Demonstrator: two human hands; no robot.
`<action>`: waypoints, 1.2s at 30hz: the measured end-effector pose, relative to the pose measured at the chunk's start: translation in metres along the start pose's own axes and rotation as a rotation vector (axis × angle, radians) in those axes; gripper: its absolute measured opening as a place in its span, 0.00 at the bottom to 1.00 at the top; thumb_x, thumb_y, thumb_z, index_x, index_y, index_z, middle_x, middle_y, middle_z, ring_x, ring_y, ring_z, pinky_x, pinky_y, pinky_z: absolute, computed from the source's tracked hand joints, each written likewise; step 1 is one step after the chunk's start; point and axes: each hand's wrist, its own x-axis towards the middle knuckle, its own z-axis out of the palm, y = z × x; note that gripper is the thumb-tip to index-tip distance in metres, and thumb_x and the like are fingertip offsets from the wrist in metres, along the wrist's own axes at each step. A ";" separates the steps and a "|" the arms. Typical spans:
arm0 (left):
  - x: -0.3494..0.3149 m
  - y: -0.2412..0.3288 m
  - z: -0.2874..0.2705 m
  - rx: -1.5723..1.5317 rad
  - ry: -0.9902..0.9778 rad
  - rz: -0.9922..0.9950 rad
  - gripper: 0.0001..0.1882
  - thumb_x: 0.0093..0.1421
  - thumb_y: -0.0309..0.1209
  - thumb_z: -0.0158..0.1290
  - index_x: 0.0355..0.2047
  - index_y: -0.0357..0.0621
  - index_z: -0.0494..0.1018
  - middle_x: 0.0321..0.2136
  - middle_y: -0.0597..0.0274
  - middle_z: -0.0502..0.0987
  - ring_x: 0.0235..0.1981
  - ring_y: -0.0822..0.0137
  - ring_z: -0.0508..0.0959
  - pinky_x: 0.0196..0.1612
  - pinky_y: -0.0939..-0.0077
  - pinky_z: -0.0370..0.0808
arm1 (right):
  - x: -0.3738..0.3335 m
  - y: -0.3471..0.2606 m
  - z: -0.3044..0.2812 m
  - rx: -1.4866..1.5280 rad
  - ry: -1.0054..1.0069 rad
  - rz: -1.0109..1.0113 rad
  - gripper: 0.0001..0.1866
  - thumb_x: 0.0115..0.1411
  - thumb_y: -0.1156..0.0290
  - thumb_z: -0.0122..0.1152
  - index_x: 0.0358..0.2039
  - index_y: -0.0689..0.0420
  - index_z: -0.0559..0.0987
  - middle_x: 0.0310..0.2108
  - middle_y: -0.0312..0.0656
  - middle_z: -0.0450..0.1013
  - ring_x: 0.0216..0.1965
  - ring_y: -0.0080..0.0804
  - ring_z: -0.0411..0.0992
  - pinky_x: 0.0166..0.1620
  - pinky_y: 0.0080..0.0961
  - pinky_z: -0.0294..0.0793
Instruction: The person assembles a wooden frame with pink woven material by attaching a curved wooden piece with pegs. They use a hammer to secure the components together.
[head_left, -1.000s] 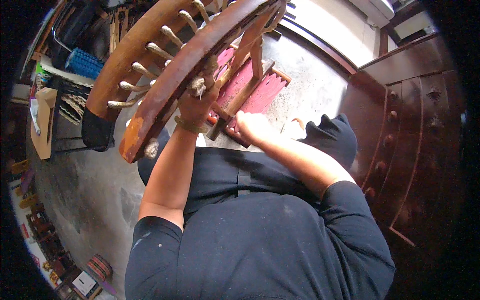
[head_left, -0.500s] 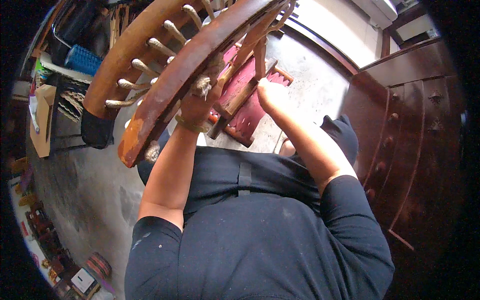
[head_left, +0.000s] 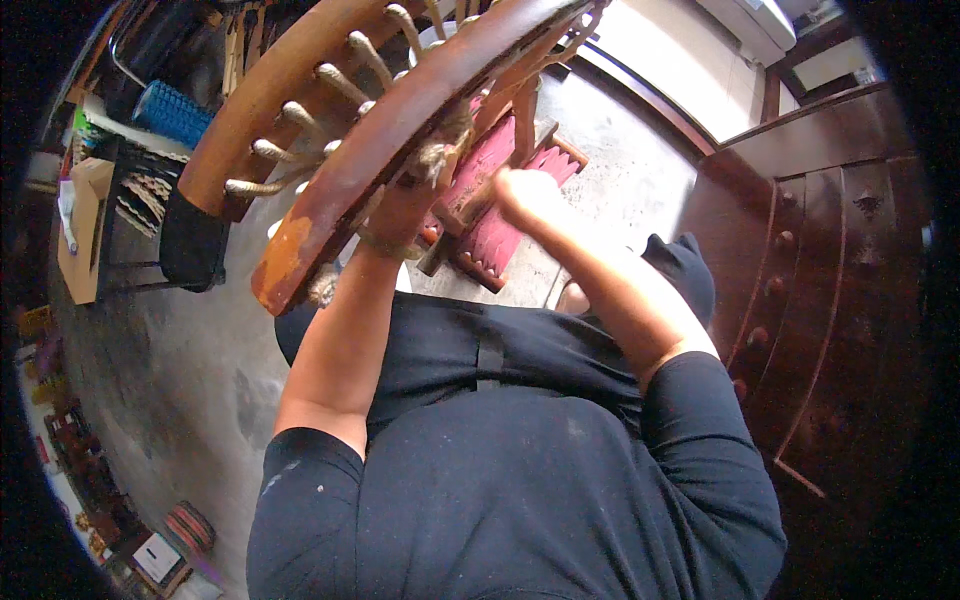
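Observation:
A large curved wooden frame (head_left: 400, 130), brown with worn orange patches, leans across the upper left. Pale rope (head_left: 372, 60) is laced through it, and a knotted rope end (head_left: 322, 286) hangs from its near rail. My left hand (head_left: 398, 212) is up against the underside of that rail, beside another rope knot (head_left: 430, 160). Its fingers are hidden by wood and shadow. My right hand (head_left: 527, 197) is closed in a fist next to a wooden bar of the frame; what lies inside it is hidden.
Below the frame stands a low wooden piece with a red, scallop-edged surface (head_left: 490, 245). A dark wooden cabinet (head_left: 800, 270) rises on the right. At left are a cardboard box (head_left: 90, 230), a blue ribbed roll (head_left: 175, 112) and a dark stand. A striped round item (head_left: 190, 527) lies lower left.
The wooden frame has shifted slightly up and to the right. My right hand has moved a little left and down, turning at the wrist; my left hand has moved little.

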 end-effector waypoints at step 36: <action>-0.002 -0.003 0.001 0.078 0.046 0.026 0.10 0.47 0.21 0.60 0.28 0.45 0.70 0.24 0.69 0.72 0.26 0.73 0.73 0.33 0.76 0.73 | -0.057 -0.027 0.049 0.229 -0.052 -0.063 0.10 0.55 0.66 0.51 0.32 0.60 0.69 0.25 0.52 0.75 0.29 0.50 0.75 0.33 0.44 0.73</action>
